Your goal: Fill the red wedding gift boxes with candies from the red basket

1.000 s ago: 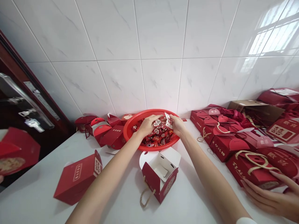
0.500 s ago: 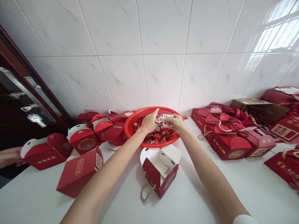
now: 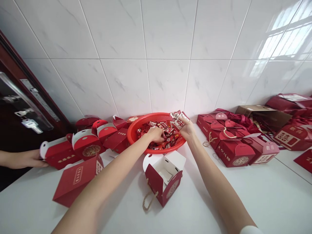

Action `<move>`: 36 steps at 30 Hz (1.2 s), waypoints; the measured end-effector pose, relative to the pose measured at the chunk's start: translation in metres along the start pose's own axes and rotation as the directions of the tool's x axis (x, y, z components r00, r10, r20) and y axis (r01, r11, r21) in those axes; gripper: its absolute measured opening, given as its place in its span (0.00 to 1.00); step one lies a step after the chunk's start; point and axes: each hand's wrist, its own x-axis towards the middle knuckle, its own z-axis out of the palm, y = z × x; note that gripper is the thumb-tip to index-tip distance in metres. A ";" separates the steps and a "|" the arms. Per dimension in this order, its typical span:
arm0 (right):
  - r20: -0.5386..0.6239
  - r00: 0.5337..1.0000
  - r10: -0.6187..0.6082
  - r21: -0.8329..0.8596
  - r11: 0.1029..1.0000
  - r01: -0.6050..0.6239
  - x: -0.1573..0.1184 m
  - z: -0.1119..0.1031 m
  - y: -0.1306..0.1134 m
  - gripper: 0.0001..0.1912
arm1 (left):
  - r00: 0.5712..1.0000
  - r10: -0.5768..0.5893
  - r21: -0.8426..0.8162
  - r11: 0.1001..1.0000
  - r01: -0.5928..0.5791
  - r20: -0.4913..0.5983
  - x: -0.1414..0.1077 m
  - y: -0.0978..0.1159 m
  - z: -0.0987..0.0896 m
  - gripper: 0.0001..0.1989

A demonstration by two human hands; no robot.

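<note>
Red-wrapped sweets (image 3: 168, 142) lie in a red basket (image 3: 151, 117) behind an open box (image 3: 154, 179).

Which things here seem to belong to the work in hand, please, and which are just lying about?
Seemingly in use:
Packets held in the right hand
Wrapped sweets at the left hand
Red basket holding the sweets
Open box before it
Red boxes to either side

Probably incidental:
Hanging keys
Brown carton

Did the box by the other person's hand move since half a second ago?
Yes: judged against the tiled wall, the red box by the other person's hand has moved right and closer to the wall.
</note>
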 end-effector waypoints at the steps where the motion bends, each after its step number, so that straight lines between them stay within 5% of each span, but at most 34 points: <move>1: -0.008 1.000 0.002 0.034 0.999 -0.002 0.001 -0.002 0.000 0.08 | 1.000 -0.008 -0.014 1.000 0.008 0.001 0.001 0.001 -0.002 0.05; 6: 0.010 1.000 -0.024 0.060 0.998 0.023 0.005 -0.007 0.001 0.11 | 0.997 0.001 -0.144 0.990 -0.011 -0.074 0.025 0.007 -0.009 0.08; 12: 0.067 0.998 -0.024 0.008 1.000 0.023 0.003 -0.009 0.002 0.11 | 0.994 0.038 -0.390 0.918 -0.076 -0.104 0.053 0.001 0.007 0.15; 19: 0.038 0.999 0.005 0.046 0.999 -0.007 -0.002 -0.001 0.001 0.08 | 0.973 -0.059 -0.630 0.770 -0.098 -0.225 0.051 -0.029 0.004 0.08; 25: 0.024 1.000 -0.004 0.039 0.999 0.003 -0.004 0.001 0.001 0.07 | 0.932 -0.160 -0.721 0.679 -0.135 -0.326 0.050 -0.026 -0.001 0.10; 30: 0.040 0.999 0.005 0.024 1.000 -0.006 -0.004 0.001 0.001 0.08 | 0.921 -0.173 -0.675 0.729 -0.119 -0.349 0.038 -0.028 -0.007 0.20; 36: 0.022 1.000 -0.004 0.009 1.000 0.003 -0.005 0.002 0.002 0.08 | 0.968 0.026 -0.484 0.863 -0.147 -0.248 0.024 -0.008 -0.005 0.11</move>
